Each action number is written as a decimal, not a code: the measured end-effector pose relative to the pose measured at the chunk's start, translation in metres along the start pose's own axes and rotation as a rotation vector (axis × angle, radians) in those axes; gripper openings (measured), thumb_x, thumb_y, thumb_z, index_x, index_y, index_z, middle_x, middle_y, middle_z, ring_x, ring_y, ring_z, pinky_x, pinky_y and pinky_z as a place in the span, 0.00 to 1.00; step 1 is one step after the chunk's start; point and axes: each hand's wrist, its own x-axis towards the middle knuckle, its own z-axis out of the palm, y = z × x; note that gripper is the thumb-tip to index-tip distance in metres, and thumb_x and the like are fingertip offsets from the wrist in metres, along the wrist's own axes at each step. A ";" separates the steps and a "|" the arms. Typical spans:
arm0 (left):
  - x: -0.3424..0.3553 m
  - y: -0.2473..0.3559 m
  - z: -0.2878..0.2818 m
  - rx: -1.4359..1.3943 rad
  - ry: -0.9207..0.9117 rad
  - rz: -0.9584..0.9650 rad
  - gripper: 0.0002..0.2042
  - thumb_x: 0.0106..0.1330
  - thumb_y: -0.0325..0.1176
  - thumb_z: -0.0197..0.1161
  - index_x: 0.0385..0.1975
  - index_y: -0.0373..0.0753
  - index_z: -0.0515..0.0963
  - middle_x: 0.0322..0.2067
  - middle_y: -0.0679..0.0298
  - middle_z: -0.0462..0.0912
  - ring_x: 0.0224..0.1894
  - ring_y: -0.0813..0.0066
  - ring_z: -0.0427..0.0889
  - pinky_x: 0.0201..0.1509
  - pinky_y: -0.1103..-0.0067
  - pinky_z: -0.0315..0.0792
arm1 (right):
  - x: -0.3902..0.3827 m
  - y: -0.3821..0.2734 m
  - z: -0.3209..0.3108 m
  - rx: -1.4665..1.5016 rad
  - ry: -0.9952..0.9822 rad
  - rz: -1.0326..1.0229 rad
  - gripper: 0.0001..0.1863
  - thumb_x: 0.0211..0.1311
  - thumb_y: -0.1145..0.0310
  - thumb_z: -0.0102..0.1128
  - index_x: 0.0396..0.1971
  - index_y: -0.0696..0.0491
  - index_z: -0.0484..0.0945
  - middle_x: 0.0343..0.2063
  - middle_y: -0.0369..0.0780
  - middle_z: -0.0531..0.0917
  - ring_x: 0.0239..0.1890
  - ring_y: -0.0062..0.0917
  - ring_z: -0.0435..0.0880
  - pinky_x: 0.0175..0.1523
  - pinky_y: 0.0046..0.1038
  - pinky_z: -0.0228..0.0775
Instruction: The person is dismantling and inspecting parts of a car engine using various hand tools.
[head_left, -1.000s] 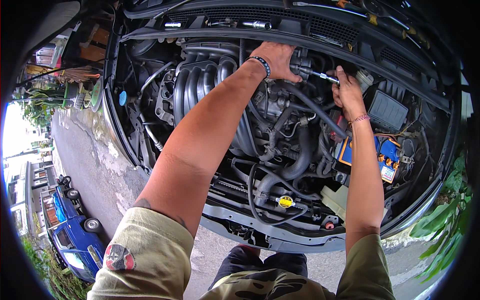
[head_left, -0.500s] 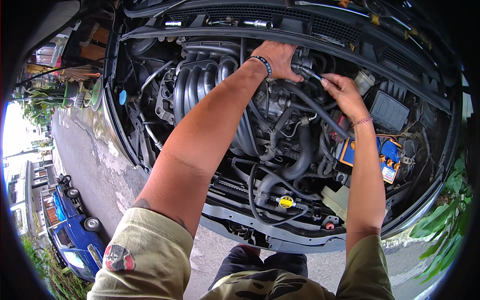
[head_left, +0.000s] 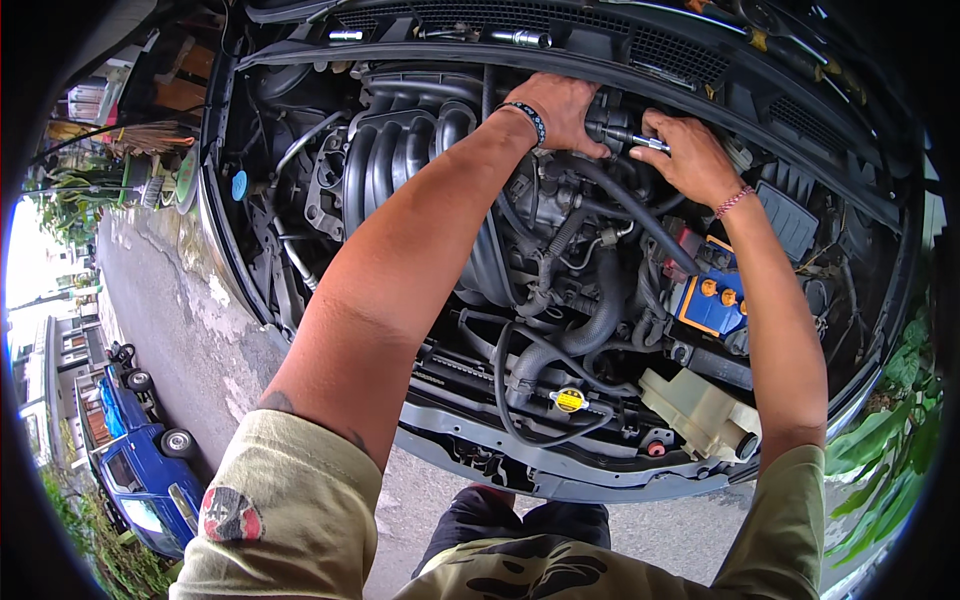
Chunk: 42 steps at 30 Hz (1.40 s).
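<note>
My left hand (head_left: 562, 112) reaches over the back of the engine, its thumb angled down toward a dark cylindrical part (head_left: 598, 128). Its fingers curl under the cowl edge, and what they grip is hidden. To its right, my right hand (head_left: 697, 158) is closed on a chrome tool shaft (head_left: 652, 142), with fingers above and thumb below. The shaft lies nearly level and points toward my left hand. Just below both hands runs a black rubber hose (head_left: 630, 205).
A black intake manifold (head_left: 385, 180) fills the left side of the bay. A blue battery (head_left: 715, 295) and a whitish reservoir (head_left: 700, 415) sit at right. Chrome sockets (head_left: 522, 39) lie on the cowl (head_left: 440, 60). A yellow-labelled radiator cap (head_left: 570, 400) is in front.
My right hand has shifted up and slightly right, curling further around the chrome shaft, and its forearm has swung outward, uncovering the reservoir. My left hand stays in nearly the same place.
</note>
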 end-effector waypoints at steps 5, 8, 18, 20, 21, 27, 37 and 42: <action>-0.002 -0.003 0.003 -0.019 0.063 0.036 0.45 0.42 0.63 0.72 0.54 0.32 0.73 0.49 0.46 0.79 0.56 0.50 0.76 0.64 0.65 0.67 | 0.011 0.003 -0.010 0.213 -0.307 0.066 0.22 0.72 0.55 0.47 0.32 0.59 0.79 0.31 0.49 0.83 0.43 0.42 0.82 0.53 0.38 0.70; -0.003 0.000 -0.002 0.015 -0.011 -0.014 0.45 0.43 0.61 0.73 0.58 0.36 0.70 0.53 0.49 0.78 0.59 0.53 0.75 0.64 0.65 0.69 | 0.011 0.007 -0.005 0.292 -0.416 0.052 0.18 0.72 0.60 0.48 0.34 0.60 0.80 0.30 0.49 0.83 0.44 0.42 0.82 0.54 0.38 0.71; -0.004 -0.001 0.003 -0.010 0.084 0.025 0.45 0.41 0.62 0.73 0.55 0.33 0.73 0.50 0.45 0.79 0.56 0.51 0.77 0.64 0.65 0.68 | -0.003 -0.012 0.006 -0.223 -0.091 -0.039 0.22 0.64 0.60 0.61 0.53 0.57 0.72 0.31 0.53 0.83 0.39 0.51 0.82 0.47 0.45 0.72; -0.001 -0.002 0.000 -0.009 0.088 0.037 0.44 0.41 0.62 0.73 0.54 0.33 0.74 0.49 0.45 0.80 0.55 0.51 0.78 0.63 0.66 0.70 | 0.000 -0.017 -0.004 -0.187 -0.112 0.018 0.23 0.65 0.55 0.59 0.51 0.57 0.73 0.30 0.52 0.83 0.37 0.49 0.82 0.45 0.45 0.73; -0.001 -0.002 -0.005 -0.035 0.053 0.025 0.44 0.41 0.62 0.73 0.54 0.33 0.74 0.48 0.46 0.80 0.54 0.51 0.78 0.63 0.66 0.70 | 0.000 -0.016 -0.004 -0.142 -0.065 0.021 0.22 0.68 0.54 0.57 0.46 0.58 0.75 0.29 0.52 0.83 0.35 0.46 0.83 0.44 0.41 0.74; -0.004 0.002 -0.002 -0.023 0.036 0.005 0.45 0.42 0.61 0.74 0.58 0.37 0.71 0.51 0.48 0.79 0.56 0.52 0.77 0.64 0.65 0.70 | 0.003 0.001 0.000 0.321 -0.253 0.113 0.13 0.67 0.64 0.55 0.38 0.60 0.78 0.29 0.48 0.81 0.40 0.45 0.80 0.49 0.40 0.69; -0.002 0.004 -0.006 -0.016 -0.003 -0.005 0.44 0.44 0.61 0.73 0.59 0.38 0.71 0.53 0.50 0.78 0.59 0.53 0.75 0.65 0.65 0.69 | 0.001 0.010 0.013 0.061 -0.031 -0.076 0.21 0.64 0.64 0.59 0.53 0.58 0.74 0.45 0.50 0.81 0.52 0.46 0.78 0.57 0.41 0.70; -0.003 0.005 -0.009 -0.003 -0.024 -0.012 0.44 0.43 0.61 0.74 0.58 0.39 0.70 0.52 0.50 0.79 0.58 0.53 0.75 0.64 0.65 0.70 | 0.021 0.007 -0.011 0.424 -0.521 0.202 0.15 0.69 0.63 0.50 0.40 0.58 0.81 0.26 0.45 0.83 0.37 0.32 0.86 0.46 0.34 0.75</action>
